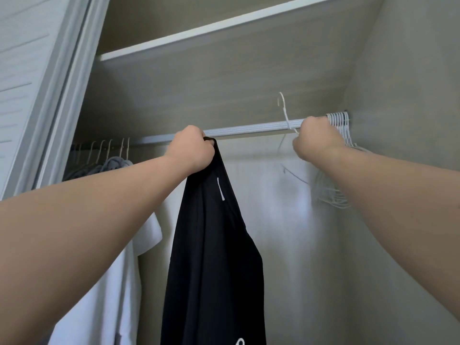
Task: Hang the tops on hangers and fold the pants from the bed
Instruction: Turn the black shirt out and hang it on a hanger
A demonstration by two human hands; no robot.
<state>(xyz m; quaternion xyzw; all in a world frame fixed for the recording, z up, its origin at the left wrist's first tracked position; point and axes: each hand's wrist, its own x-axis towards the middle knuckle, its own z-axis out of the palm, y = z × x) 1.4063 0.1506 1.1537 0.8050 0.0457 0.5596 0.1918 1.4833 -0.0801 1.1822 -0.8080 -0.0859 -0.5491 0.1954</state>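
I look up into a closet. My left hand (pixel 193 151) grips the collar of a black top (pixel 214 257), which hangs straight down just below the silver rod (pixel 251 129). My right hand (pixel 316 139) grips a white wire hanger (pixel 286 113); its hook stands tilted above the rod, free of it. A bunch of empty white hangers (pixel 338 120) hangs at the rod's right end, right beside my right hand.
Several hangers with a grey top (pixel 114 164) and a white top (pixel 124 282) fill the rod's left end. A white shelf (pixel 199 36) runs above the rod. The closet door (pixel 37 70) stands at the left, the side wall at the right.
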